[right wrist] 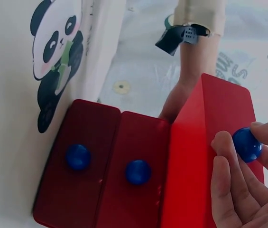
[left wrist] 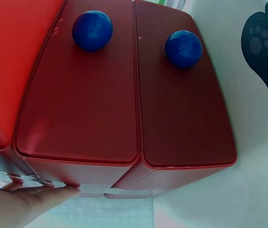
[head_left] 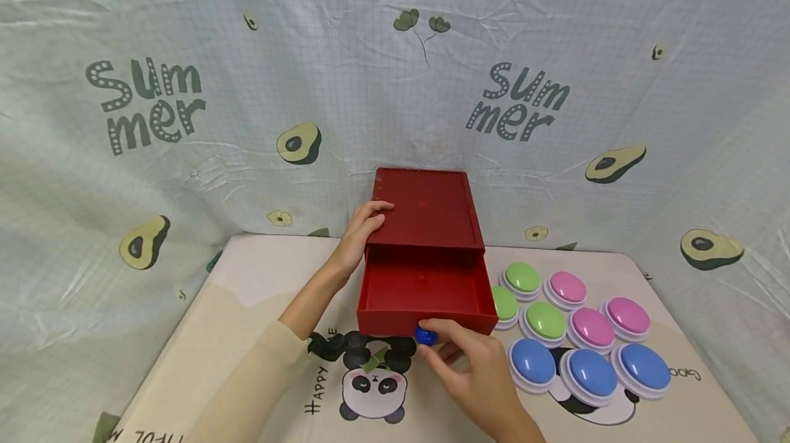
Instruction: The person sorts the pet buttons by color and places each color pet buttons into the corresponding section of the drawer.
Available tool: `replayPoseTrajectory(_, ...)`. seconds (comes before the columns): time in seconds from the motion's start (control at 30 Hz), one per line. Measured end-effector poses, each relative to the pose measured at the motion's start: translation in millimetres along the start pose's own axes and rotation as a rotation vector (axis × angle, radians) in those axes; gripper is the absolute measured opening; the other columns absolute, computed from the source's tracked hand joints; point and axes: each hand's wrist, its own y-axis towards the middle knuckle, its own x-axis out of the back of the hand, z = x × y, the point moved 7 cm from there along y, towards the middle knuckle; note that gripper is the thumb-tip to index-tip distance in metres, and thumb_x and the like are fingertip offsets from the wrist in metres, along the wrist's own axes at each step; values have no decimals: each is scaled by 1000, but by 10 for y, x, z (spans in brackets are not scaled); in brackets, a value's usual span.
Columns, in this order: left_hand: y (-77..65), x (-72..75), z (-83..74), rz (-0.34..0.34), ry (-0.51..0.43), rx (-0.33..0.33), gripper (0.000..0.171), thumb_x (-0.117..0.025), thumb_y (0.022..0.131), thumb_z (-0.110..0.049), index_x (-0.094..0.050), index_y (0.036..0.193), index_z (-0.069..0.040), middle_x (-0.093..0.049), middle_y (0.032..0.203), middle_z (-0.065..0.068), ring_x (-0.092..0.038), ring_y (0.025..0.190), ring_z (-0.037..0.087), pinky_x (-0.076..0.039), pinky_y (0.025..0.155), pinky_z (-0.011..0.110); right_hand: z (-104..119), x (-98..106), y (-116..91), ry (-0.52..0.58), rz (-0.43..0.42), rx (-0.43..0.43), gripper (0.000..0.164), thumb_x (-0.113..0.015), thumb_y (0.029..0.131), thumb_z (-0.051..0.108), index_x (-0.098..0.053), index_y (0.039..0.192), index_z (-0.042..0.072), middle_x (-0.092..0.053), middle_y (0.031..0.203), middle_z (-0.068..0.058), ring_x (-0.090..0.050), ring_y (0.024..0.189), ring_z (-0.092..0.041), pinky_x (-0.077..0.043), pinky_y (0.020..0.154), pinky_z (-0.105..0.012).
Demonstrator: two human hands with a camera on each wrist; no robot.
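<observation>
A red drawer cabinet (head_left: 426,206) stands at the table's back, its top drawer (head_left: 395,323) pulled out toward me. Nothing is visible inside that drawer. With thumb and fingers, my right hand (head_left: 472,371) pinches the round blue knob (right wrist: 246,144) on the drawer's front. My left hand (head_left: 360,236) rests on the cabinet's top left edge, fingers fairly straight. Below, in the left wrist view, the middle drawer (left wrist: 81,104) and the bottom drawer (left wrist: 183,109) sit closed, each with a blue knob.
To the right stand several domed buttons on white bases: green (head_left: 546,319), pink (head_left: 592,326) and blue (head_left: 592,371). The table (head_left: 210,333) has a panda print (head_left: 374,388). A patterned cloth (head_left: 345,86) hangs close behind the cabinet.
</observation>
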Motion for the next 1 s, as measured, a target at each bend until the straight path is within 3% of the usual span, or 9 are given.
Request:
replayPoseTrajectory(0.37,5,0,-4,1,1,-10,40,-39,107,-31,-54,142,-18,-34,158,7,-30,145,28,-28,116,54,-27,-14,-32,38,8,-36,38,-87,82,14,-76,112,35,-75,93,21,-65,72,5,-57,67,-19)
replayPoseTrajectory(0.73,20,5,-11,-9,12,-19,40,-39,107,-30,-54,142,-18,-34,157,8,-31,145,28,-29,115,54,-18,-8,-19,19,39,2,39,-86,84,16,-74,115,36,-75,96,22,-66,75,6,-57,67,-18)
replayPoseTrajectory(1.0,22,0,2,-10,10,-16,40,-39,107,-31,-54,142,-19,-33,157,7,-30,145,28,-29,115,54,-28,19,-20,24,99,79,36,-81,90,25,-71,123,35,-77,103,17,-66,76,7,-57,68,-18)
